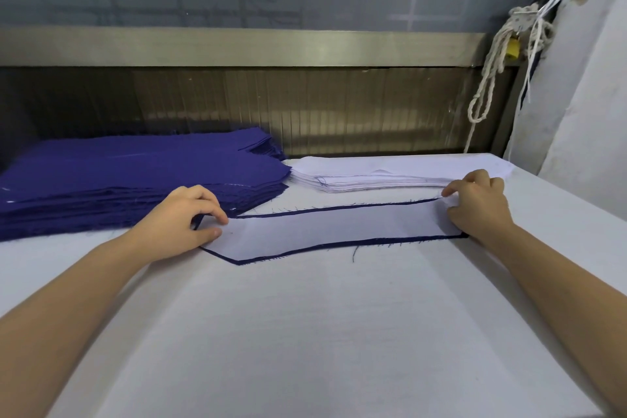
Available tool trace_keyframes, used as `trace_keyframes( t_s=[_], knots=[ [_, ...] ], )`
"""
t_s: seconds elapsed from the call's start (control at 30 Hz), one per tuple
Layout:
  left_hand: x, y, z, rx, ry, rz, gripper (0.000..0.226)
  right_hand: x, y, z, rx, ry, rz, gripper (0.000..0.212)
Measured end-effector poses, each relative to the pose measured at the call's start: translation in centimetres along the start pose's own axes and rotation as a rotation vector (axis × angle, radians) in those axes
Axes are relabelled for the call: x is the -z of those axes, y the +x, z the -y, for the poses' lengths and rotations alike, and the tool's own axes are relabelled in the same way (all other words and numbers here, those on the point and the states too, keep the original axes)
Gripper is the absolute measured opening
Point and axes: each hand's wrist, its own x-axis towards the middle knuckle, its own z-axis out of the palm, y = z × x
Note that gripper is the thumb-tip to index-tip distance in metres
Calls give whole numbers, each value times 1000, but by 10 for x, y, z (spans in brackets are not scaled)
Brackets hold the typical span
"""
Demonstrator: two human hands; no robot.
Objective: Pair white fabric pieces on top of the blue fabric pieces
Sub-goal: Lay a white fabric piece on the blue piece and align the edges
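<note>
- Pairing looks nearly set. One white piece (pixel 322 231) lies on a blue piece (pixel 238 262) on the padded table (pixel 305 332), in front of the blue stack (pixel 135 173) and the white stack (pixel 373 176). Only a thin blue rim shows around it.
- Our left hand (pixel 183 217) has its fingers curled, with thumb and fingertips pinching the white piece at its left end. Our right hand (pixel 478 204) is curled the same way and nips the right end, which is slightly lifted there.
- Uneven pulling is the main risk. If one hand tugs harder, we think the white layer would slide or skew, widening the blue rim on one side.
- Dragging could also carry the blue piece along, since nothing else holds it down.
- The raised right corner may fold under or trap a wrinkle if we press it flat too fast.
- Frayed threads (pixel 354 253) along the near edge could snag our fingers and shift the pair when we let go.
</note>
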Motion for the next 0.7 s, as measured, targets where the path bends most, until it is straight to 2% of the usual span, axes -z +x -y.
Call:
trace_keyframes(
  t_s=[0.2,0.4,0.57,0.7],
  knots=[
    [-2,1,1,4,36,-1,15,-1,2,3,71,46,19,27],
    [-7,4,1,-10,44,-69,13,-4,-1,11,13,92,38,26],
    [-10,21,-12,28,-8,-184,14,-3,1,45,177,53,20,29],
    [-17,44,-28,32,-22,-201,14,-9,10,82,374,94,-11,34]
  ],
)
